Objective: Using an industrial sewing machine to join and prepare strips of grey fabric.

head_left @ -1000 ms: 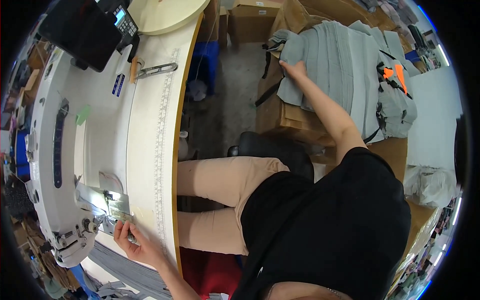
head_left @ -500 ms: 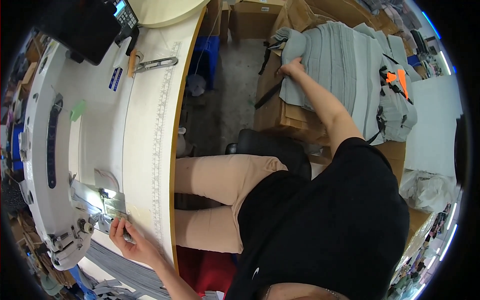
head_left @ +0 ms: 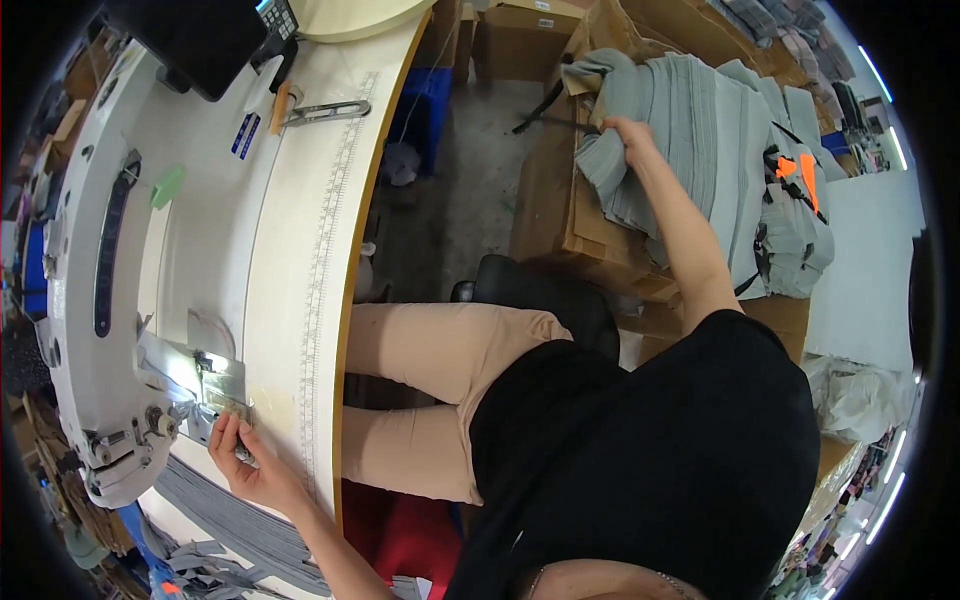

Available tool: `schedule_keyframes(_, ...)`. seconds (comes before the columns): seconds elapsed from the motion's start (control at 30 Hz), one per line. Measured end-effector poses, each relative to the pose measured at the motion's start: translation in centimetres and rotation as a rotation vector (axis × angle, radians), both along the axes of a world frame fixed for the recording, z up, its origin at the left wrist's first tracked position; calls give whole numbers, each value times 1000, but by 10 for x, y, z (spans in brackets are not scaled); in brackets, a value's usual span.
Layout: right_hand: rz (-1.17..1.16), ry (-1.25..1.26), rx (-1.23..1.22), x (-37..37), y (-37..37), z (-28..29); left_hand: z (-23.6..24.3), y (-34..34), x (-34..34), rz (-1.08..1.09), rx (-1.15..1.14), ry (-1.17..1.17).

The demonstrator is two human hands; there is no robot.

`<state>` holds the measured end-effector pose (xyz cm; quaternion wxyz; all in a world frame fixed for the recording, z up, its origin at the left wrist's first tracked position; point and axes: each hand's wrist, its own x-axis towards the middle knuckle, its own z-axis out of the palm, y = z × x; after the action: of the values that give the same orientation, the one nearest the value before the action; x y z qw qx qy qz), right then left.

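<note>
My left hand (head_left: 245, 460) is at the sewing machine (head_left: 110, 320), fingers curled beside the needle plate (head_left: 220, 390), round something small I cannot make out. My right hand (head_left: 628, 140) reaches back to a thick stack of folded grey fabric pieces (head_left: 690, 150) and grips the near-left layers, which bend down at the corner. Black straps and orange tags (head_left: 805, 175) lie on the stack's right part. Long grey strips (head_left: 230, 510) run beside the machine below my left hand.
On the white table (head_left: 280, 230) are scissors (head_left: 325, 112), a dark screen (head_left: 190, 45) and a keypad (head_left: 280, 30). Beyond its edge are a blue bin (head_left: 425, 120), cardboard boxes (head_left: 525, 50) and a black seat (head_left: 530, 290). A white plastic bag (head_left: 855, 395) lies at the right.
My right hand has moved slightly right, and the grey layers' corner now bends and bunches downward. My left hand stays by the needle plate. The whole view has shifted slightly.
</note>
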<state>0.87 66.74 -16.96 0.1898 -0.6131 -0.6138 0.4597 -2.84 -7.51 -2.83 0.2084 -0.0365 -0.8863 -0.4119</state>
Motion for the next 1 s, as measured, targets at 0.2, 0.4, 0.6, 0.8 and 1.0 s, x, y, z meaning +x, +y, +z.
schedule_keyframes(0.2, 274, 450, -431, 28, -47, 79, 29, 43, 11, -3, 162, 35)
schedule_keyframes(0.4, 471, 466, -253, 9, -173, 136, 27, 165, 29, -467, 475, -299)
schedule_keyframes(0.6, 1210, -280, 400, 4, -271, 146, -36, 266, 41, -638, 943, -855)
schedule_keyframes(0.8, 1500, -496, 801, 43, -319, 122, -60, 307, 40, -409, 1150, -1264)
schedule_keyframes(1.0, 1389, 35, 452, 26, -279, 143, -98, 290, 28, -319, 1416, -1299)
